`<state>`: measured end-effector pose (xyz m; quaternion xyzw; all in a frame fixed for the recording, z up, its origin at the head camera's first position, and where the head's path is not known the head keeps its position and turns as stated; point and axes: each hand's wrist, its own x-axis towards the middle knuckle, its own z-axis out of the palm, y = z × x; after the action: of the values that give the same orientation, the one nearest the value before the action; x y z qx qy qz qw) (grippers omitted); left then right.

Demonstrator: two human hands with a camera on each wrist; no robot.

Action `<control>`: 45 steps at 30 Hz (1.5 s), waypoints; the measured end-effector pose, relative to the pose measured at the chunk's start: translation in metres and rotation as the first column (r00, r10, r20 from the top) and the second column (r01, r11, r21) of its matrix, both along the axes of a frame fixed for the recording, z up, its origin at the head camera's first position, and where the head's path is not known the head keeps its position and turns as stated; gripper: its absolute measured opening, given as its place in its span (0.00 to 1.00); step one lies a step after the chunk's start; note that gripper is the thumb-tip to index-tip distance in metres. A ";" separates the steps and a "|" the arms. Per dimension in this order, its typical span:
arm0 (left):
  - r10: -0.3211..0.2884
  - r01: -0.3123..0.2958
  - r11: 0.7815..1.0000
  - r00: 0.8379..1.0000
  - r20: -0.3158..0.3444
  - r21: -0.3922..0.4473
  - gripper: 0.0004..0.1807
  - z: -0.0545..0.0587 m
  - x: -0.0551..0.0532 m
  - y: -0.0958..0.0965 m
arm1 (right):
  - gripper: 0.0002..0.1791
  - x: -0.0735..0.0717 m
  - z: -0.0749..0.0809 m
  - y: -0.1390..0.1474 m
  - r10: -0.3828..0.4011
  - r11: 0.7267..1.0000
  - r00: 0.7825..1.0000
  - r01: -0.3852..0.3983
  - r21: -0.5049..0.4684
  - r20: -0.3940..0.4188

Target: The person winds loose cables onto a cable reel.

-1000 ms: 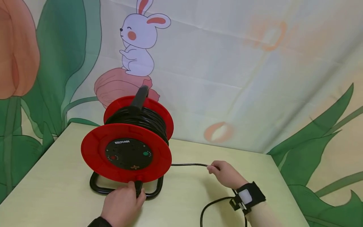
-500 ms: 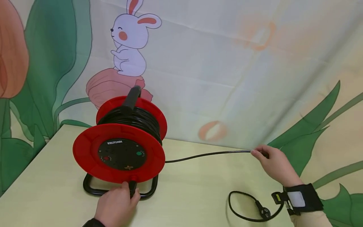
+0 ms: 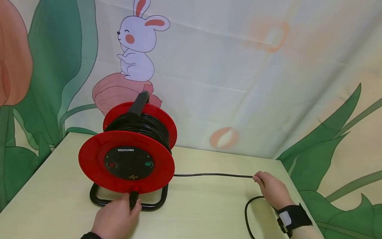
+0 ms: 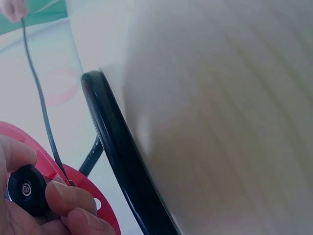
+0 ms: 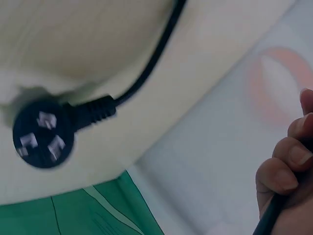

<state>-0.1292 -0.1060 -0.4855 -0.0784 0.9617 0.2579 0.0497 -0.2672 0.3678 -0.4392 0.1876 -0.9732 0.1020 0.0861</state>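
Note:
A red cable reel (image 3: 162, 164) wound with black cable stands on a black tube frame (image 3: 155, 206). My left hand (image 3: 114, 215) holds the black crank knob (image 3: 133, 199) low on its front disc; the left wrist view shows the thumb and fingers around that knob. To the right, my right hand (image 3: 273, 189) grips the black cable (image 3: 213, 174), which runs nearly straight from the reel. Past this hand the loose end bends down to the table. A three-pin plug (image 5: 44, 133) on that end appears in the right wrist view.
The pale table (image 3: 203, 205) extends around the reel, its right edge close to my right hand. Behind it hangs a printed cloth (image 3: 223, 83) with a rabbit and plants. A black carrying handle (image 3: 138, 104) tops the reel.
My right hand has moved right, away from the reel, with the cable, then slightly back and lower. More cable now spans the gap. The left hand stays on the knob.

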 end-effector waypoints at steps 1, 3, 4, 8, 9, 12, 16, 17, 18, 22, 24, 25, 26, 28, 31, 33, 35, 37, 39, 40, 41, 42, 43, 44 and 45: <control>0.000 0.000 1.000 1.000 -0.002 0.002 0.21 -0.001 0.000 -0.001 | 0.04 0.000 -0.004 0.000 -0.004 1.000 1.000 0.004 0.007 0.020; -0.004 0.004 1.000 1.000 0.001 0.005 0.21 -0.002 0.000 -0.003 | 0.04 -0.002 -0.011 0.000 -0.008 1.000 0.998 0.007 0.014 0.061; -0.005 0.005 1.000 1.000 0.001 0.008 0.20 -0.003 -0.001 -0.004 | 0.04 -0.002 -0.014 -0.001 -0.009 1.000 0.997 0.008 0.014 0.081; -0.015 0.015 1.000 1.000 0.008 0.025 0.19 -0.003 0.000 -0.010 | 0.05 -0.004 -0.021 -0.005 -0.021 1.000 0.992 0.022 -0.001 0.125; -0.014 0.014 0.999 1.000 0.012 0.030 0.20 -0.002 0.000 -0.012 | 0.05 -0.003 -0.022 -0.007 -0.021 1.000 0.991 0.022 -0.006 0.131; -0.012 0.011 0.999 1.000 0.012 0.043 0.23 0.000 0.002 -0.020 | 0.06 -0.003 -0.023 -0.014 -0.022 0.999 0.988 0.027 -0.025 0.154; -0.011 0.010 0.999 1.000 0.016 0.053 0.27 0.001 0.003 -0.028 | 0.06 -0.003 -0.026 -0.020 -0.016 0.999 0.984 0.024 -0.046 0.178; -0.012 0.011 0.999 1.000 0.017 0.053 0.27 0.002 0.004 -0.030 | 0.06 -0.002 -0.026 -0.022 -0.016 0.998 0.983 0.025 -0.049 0.181; -0.011 0.010 0.998 1.000 0.020 0.056 0.27 0.002 0.004 -0.031 | 0.06 -0.002 -0.026 -0.023 -0.010 0.998 0.983 0.020 -0.053 0.182; -0.008 0.006 0.998 1.000 0.024 0.054 0.27 0.003 0.005 -0.037 | 0.06 0.000 -0.025 -0.030 -0.006 0.998 0.981 0.019 -0.064 0.194; -0.003 0.001 0.998 1.000 0.024 0.058 0.27 0.004 0.006 -0.039 | 0.06 0.000 -0.025 -0.034 -0.009 0.998 0.979 0.023 -0.067 0.204; 0.000 -0.002 0.998 1.000 0.021 0.059 0.27 0.005 0.007 -0.040 | 0.06 0.001 -0.025 -0.036 -0.010 0.997 0.978 0.025 -0.069 0.210; 0.004 -0.005 0.998 1.000 0.017 0.061 0.27 0.005 0.008 -0.041 | 0.06 0.001 -0.026 -0.037 -0.006 0.997 0.977 0.021 -0.068 0.212; 0.016 -0.016 0.997 1.000 0.010 0.070 0.26 0.006 0.009 -0.044 | 0.06 0.001 -0.027 -0.040 -0.004 0.998 0.977 0.018 -0.065 0.215; 0.028 -0.028 0.996 1.000 0.001 0.083 0.24 0.007 0.010 -0.048 | 0.06 0.001 -0.029 -0.044 0.003 0.998 0.977 0.010 -0.061 0.214; 0.035 -0.035 0.995 0.999 0.002 0.095 0.22 0.008 0.011 -0.051 | 0.06 0.000 -0.031 -0.047 0.006 0.998 0.976 0.007 -0.059 0.217; 0.040 -0.040 0.994 0.999 0.002 0.101 0.20 0.009 0.012 -0.054 | 0.06 0.000 -0.032 -0.050 0.010 0.998 0.976 0.003 -0.059 0.217; 0.046 -0.046 0.993 0.999 0.002 0.106 0.18 0.010 0.012 -0.057 | 0.06 0.000 -0.033 -0.054 0.014 0.998 0.976 -0.001 -0.059 0.216; 0.058 -0.058 0.993 0.998 0.006 0.107 0.18 0.011 0.013 -0.060 | 0.06 0.000 -0.033 -0.058 0.015 0.998 0.977 -0.003 -0.056 0.214; 0.065 -0.066 0.992 0.998 0.007 0.107 0.19 0.011 0.013 -0.062 | 0.06 0.000 -0.034 -0.059 0.016 0.998 0.977 -0.004 -0.055 0.214; 0.074 -0.074 0.991 0.997 0.011 0.110 0.21 0.012 0.014 -0.063 | 0.06 0.001 -0.034 -0.061 0.016 0.999 0.977 -0.005 -0.053 0.215; 0.081 -0.082 0.990 0.997 0.014 0.114 0.23 0.013 0.014 -0.065 | 0.07 0.001 -0.034 -0.063 0.019 0.999 0.976 -0.008 -0.053 0.217; 0.089 -0.090 0.989 0.996 0.015 0.118 0.24 0.014 0.014 -0.067 | 0.07 0.001 -0.034 -0.065 0.024 0.998 0.975 -0.012 -0.056 0.220; 0.096 -0.097 0.988 0.995 0.018 0.123 0.25 0.015 0.014 -0.068 | 0.07 0.001 -0.034 -0.066 0.027 0.998 0.974 -0.014 -0.060 0.226; 0.101 -0.102 0.987 0.995 0.018 0.126 0.26 0.015 0.014 -0.070 | 0.07 0.002 -0.034 -0.068 0.031 0.998 0.973 -0.016 -0.064 0.231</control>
<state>-0.1149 -0.1758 -0.4702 -0.1255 0.9378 0.3203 0.0469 -0.2655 0.2996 -0.4736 0.1831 -0.9707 0.1542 -0.0233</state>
